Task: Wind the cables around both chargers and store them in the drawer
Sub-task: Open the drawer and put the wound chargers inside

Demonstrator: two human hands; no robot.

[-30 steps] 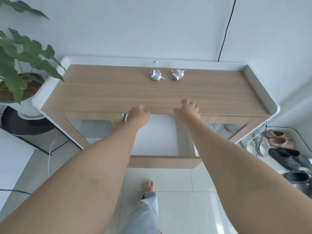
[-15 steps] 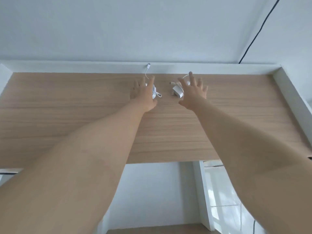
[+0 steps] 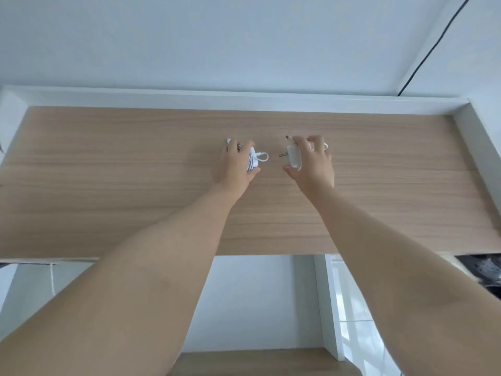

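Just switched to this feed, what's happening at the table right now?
A person is picking up two white chargers from the wooden tabletop. The left hand closes around the cable-wound charger; the right hand grips the other charger, prongs pointing left. The drawer below is already open, with nothing stored yet.

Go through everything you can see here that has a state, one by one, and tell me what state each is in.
Left charger: cable wound around it, a short loop sticking out, gripped.
Right charger: prongs pointing left, gripped; its cable mostly hidden.
Left hand: closed on the left charger.
Right hand: closed on the right charger.
Drawer: pulled open below the tabletop, white inside, nothing visible in it.
Tabletop: wooden, bare apart from hands and chargers.
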